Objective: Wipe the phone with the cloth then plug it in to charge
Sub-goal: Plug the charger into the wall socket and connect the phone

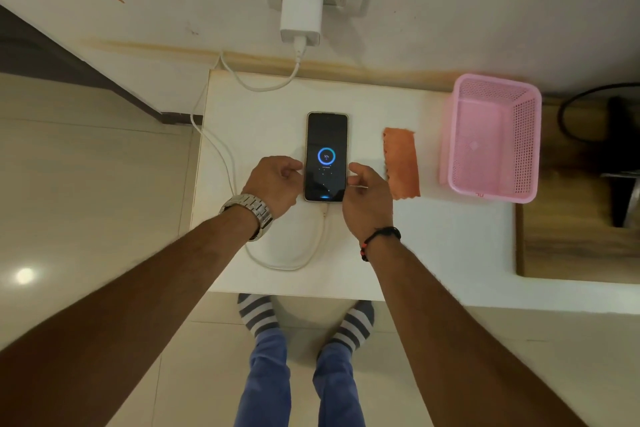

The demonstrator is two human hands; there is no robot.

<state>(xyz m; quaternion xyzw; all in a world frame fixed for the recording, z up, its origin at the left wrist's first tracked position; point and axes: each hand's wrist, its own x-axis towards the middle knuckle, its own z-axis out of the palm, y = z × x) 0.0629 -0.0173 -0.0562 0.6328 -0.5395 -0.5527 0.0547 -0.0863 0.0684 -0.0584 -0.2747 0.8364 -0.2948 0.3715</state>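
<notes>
A black phone [326, 149] lies flat, screen up, on the white table [450, 236]. Its screen shows a blue charging ring reading 50%. A white cable [287, 265] runs from the phone's near end in a loop, up the table's left side to a white charger [301, 12] in the wall socket. An orange cloth [401, 163] lies folded just right of the phone. My left hand [275, 182] is at the phone's left edge and my right hand [367, 198] at its right edge. Both have loosely curled fingers and hold nothing.
A pink mesh basket [533, 142] stands on the table's right end, with nothing visible inside. Beyond it a black cable [568, 114] and a dark object sit on a wooden surface [571, 253]. My striped-socked feet show below the table's near edge.
</notes>
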